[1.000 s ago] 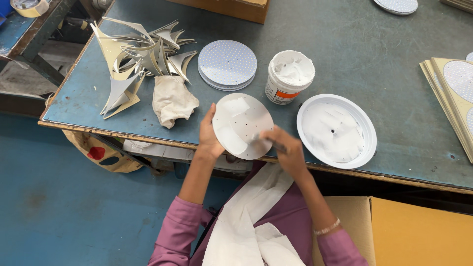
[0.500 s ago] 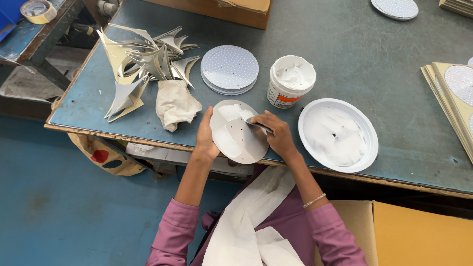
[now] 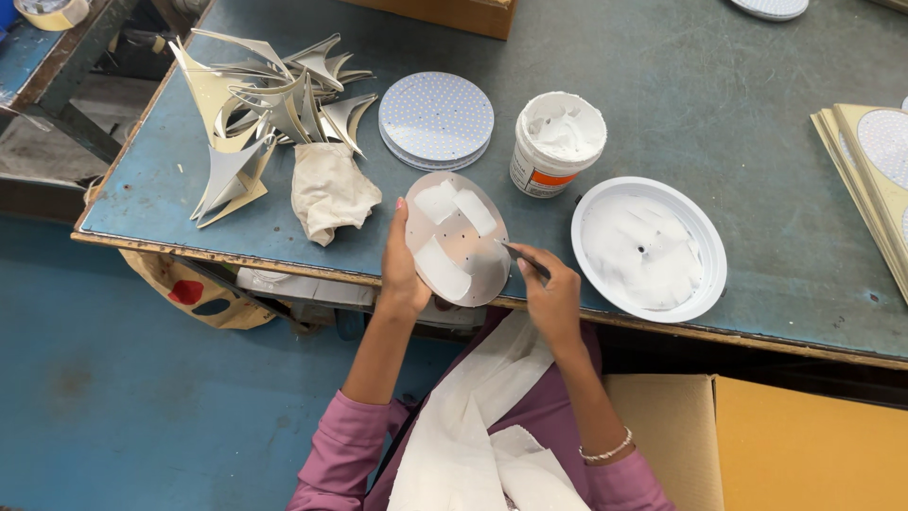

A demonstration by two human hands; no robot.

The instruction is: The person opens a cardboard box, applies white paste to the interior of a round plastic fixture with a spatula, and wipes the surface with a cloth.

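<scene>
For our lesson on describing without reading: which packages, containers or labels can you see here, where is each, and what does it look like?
Paste tub: on the table behind the held disc, round, white, open, with an orange-and-white label band.
Cardboard box: lower right beside the person, open, brown and yellow.
Second cardboard box: table's far edge, brown, mostly cut off.
Tape roll: top-left corner, pale ring.

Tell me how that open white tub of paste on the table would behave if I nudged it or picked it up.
The tub stands upright on a flat base, so a nudge would probably slide it rather than roll it. It looks well filled with thick white paste, so likely heavy for its size. With no lid and paste smeared around the rim, it may be messy or slippery to grip near the top.
</scene>
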